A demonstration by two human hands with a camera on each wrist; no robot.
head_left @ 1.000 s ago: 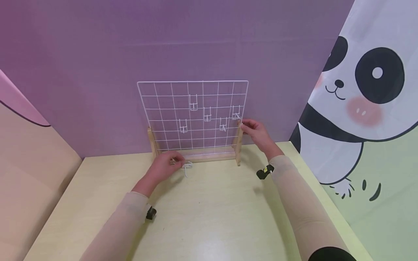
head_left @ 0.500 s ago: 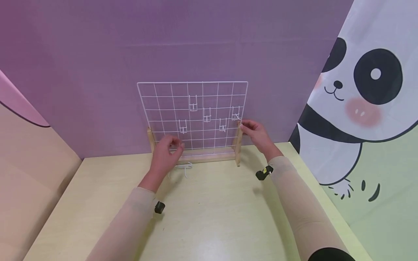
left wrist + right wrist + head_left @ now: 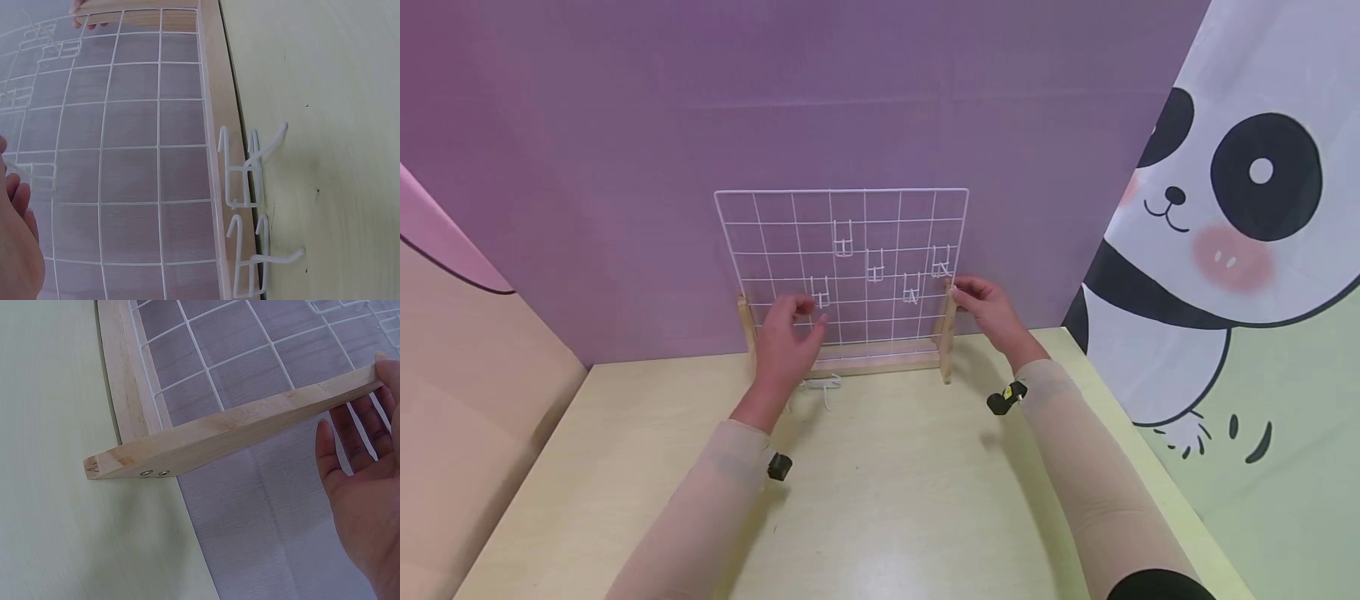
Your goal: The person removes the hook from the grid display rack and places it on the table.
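A white wire grid panel [image 3: 842, 191] stands upright in a wooden stand with two posts. My left hand [image 3: 781, 350] is raised at the panel's lower left. Its thumb and index finger are apart, close to a white wire hook [image 3: 822, 297] hanging on the grid; whether they touch it I cannot tell. With its thumb and fingers, my right hand [image 3: 996, 315] grips the upper end of the right wooden post [image 3: 250, 417]. Two loose white hooks [image 3: 275, 257] are at the stand's base rail, partly hidden by the left hand in the head view.
Several other hooks [image 3: 844, 247] hang on the middle and right of the grid. The pale wooden table [image 3: 880, 492] stretches toward me. Behind the stand rises a purple backdrop [image 3: 835, 100], with a panda-printed one [image 3: 1262, 275] on the right.
My left hand has left the loose hooks by the base and moved up to the hanging hook, its thumb and index finger spreading apart. The right hand keeps its hold on the post.
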